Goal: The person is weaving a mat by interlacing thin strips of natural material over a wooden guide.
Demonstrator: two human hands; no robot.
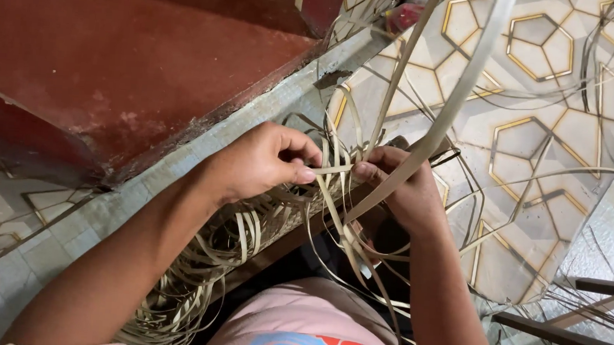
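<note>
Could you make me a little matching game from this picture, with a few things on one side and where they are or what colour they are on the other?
Things:
1. left hand
2. long strip
3. pile of strips
4. step

Descriptions:
A. dark red, upper left
B. heaped under the left forearm
C. pinching a short strip with the right hand
D. rising from the hands towards the top edge

Pairs: 1-C, 2-D, 3-B, 4-A

Two hands are in view, the left hand [261, 164] and the right hand [400, 189]. The pale strips [422, 140] are too many and too tangled to count. One red step [114, 68] shows.
</note>
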